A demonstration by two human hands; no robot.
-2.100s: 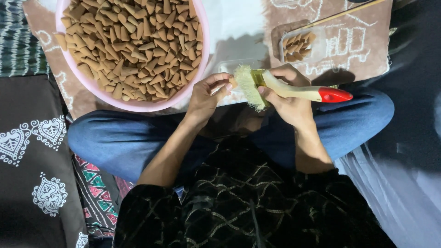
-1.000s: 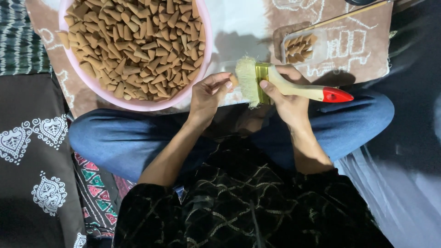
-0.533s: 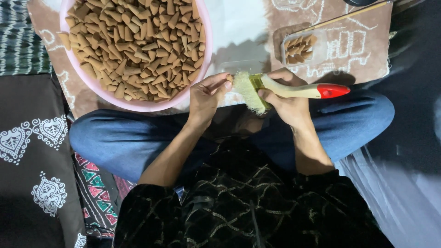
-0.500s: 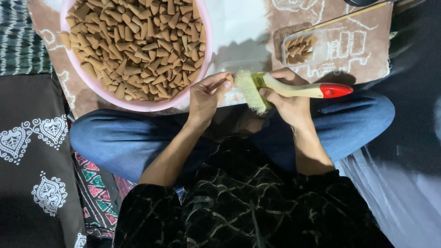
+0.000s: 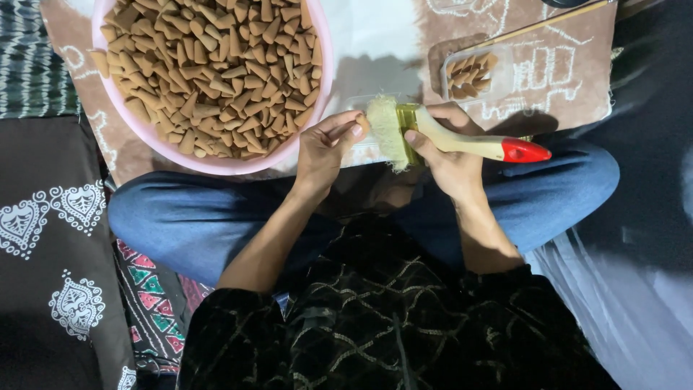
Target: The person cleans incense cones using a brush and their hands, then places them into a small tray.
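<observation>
- pink basin (image 5: 148, 141) heaped with brown cones, top left on the mat
- small clear tray (image 5: 473, 68) with a few cones, top right
- brush (image 5: 447, 137) gripped by right hand (image 5: 451, 162), bristles against a cone (image 5: 363, 124) pinched in left hand (image 5: 325, 148) over the lap

pink basin (image 5: 216, 160) cut off at top edge, piece pinched in left fingers (image 5: 345, 130) mostly hidden
</observation>
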